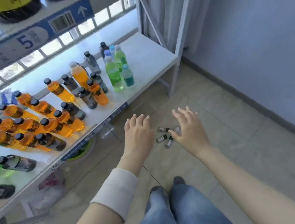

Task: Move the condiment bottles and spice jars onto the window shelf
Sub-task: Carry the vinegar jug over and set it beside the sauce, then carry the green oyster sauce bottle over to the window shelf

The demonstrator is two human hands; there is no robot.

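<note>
My left hand [138, 131] and right hand [189, 128], both spread and empty, hover over the jars [162, 138] lying loose on the floor [236, 119]; scooping several together, I judge, risks drops or rolling.

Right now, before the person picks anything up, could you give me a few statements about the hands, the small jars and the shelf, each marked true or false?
1. The small jars lie on the floor. True.
2. The left hand grips one of the jars. False: it is open, fingers straight, and holds nothing.
3. The right hand is open, with fingers spread, close to the jars. True.
4. The green bottles lie flat on the floor. False: they stand upright on the shelf, near its right end.
</note>
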